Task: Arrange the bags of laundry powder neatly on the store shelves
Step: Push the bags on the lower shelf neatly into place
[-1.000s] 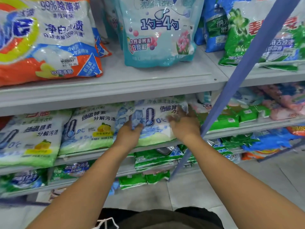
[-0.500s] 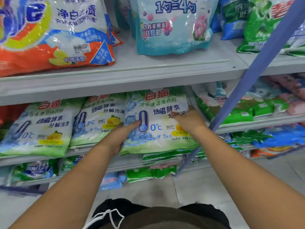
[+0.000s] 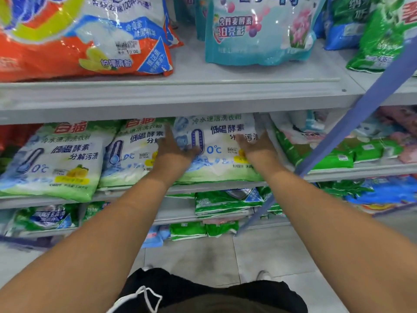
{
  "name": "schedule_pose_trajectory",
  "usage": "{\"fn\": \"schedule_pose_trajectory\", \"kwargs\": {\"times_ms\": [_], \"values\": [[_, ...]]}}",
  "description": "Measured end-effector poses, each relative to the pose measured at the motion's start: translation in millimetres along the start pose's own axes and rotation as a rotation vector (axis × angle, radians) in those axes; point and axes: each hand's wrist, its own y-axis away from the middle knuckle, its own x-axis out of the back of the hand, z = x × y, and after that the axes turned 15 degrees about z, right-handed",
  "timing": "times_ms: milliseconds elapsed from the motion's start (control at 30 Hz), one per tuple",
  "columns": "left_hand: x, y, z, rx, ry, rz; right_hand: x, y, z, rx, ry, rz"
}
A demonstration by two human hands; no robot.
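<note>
Both hands flat on the right-hand green-and-white laundry powder bag (image 3: 216, 152), middle shelf (image 3: 225, 184).
Left hand (image 3: 174, 146) and right hand (image 3: 256, 143) press with straight fingers, gripping nothing; bag looks soft, heavy, slick, best taken by its side edges.

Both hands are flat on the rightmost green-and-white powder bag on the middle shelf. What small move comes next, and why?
Probably lift both hands off: the left hand and right hand press flat on the green-and-white powder bag, which already lies in line with its neighbours.
</note>
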Motion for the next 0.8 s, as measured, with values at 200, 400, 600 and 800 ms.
{"fn": "schedule_pose_trajectory", "kwargs": {"times_ms": [200,400,600,800], "values": [[-15,8,-51,-0.457,-0.395,-0.141,-16,31,23,0.324,0.366,0.140],[19,1,-55,-0.549,-0.484,-0.246,-26,38,-4,0.292,0.670,0.189],[77,1,-86,-0.549,-0.603,-0.269,-64,98,-29,0.702,0.660,-0.058],[135,29,-134,-0.347,-0.621,-0.082,-48,80,-17,0.750,0.694,-0.075]]}}
